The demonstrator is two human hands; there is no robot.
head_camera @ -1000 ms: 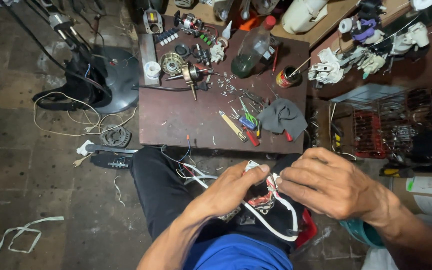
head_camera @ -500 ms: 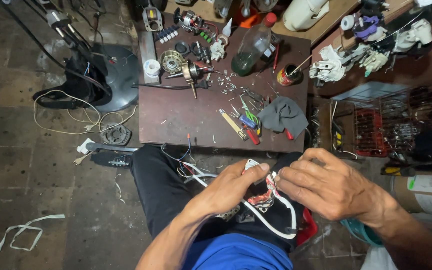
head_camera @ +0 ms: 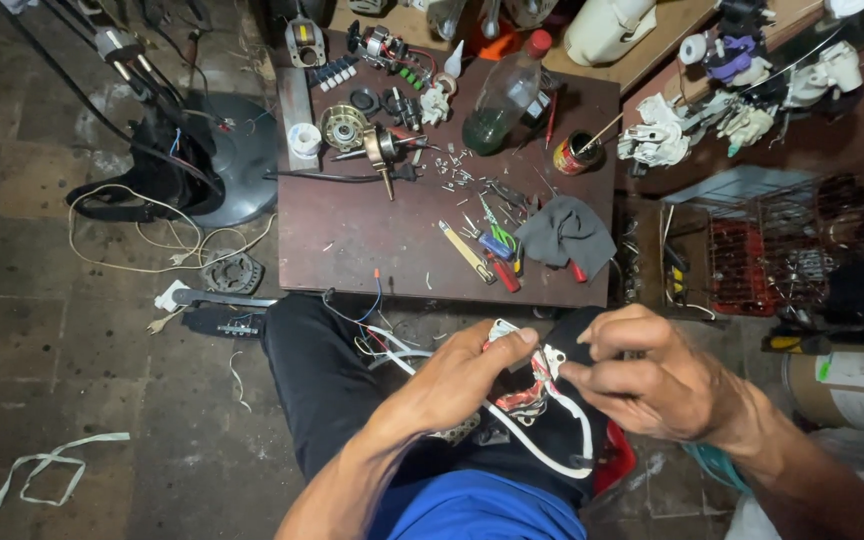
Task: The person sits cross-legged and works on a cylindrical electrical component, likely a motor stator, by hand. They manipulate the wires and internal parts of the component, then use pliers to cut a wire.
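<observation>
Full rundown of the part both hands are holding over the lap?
The motor coil is a small part with reddish copper windings, white fittings and a thick white cable looping below it. It sits over the lap, below the brown table. The left hand grips it from the left; the right hand pinches its right edge. The underside is hidden.

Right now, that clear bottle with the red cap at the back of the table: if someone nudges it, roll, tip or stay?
The bottle seems to lie tilted on clutter, so a nudge would likely roll or slide it rather than tip it. It looks like thin clear plastic with only some dark green liquid at the bottom, so probably light, its weight shifting as it moves. Loose screws nearby could scatter.
</observation>
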